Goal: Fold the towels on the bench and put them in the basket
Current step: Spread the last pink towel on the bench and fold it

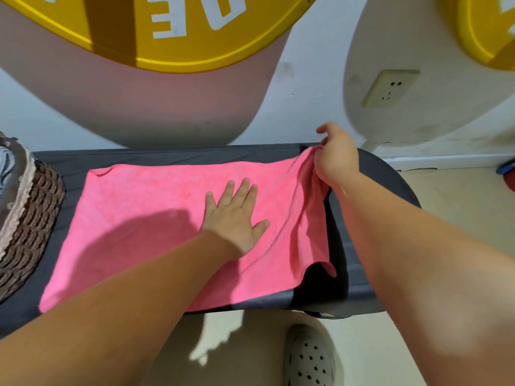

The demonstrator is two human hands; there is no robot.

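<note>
A pink towel (145,218) lies spread across the dark grey bench (370,246). My left hand (234,215) rests flat on the towel's middle, fingers apart, pressing it down. My right hand (335,156) pinches the towel's far right corner and holds it lifted off the bench, so the right edge hangs in a fold. A brown woven basket (30,218) stands at the bench's left end, partly cut off by the frame edge, with some grey-blue cloth inside.
A wall runs right behind the bench, with a power socket (390,89) at upper right. A pale perforated shoe (309,358) stands on the beige floor in front of the bench. Something red and blue (508,174) lies on the floor at far right.
</note>
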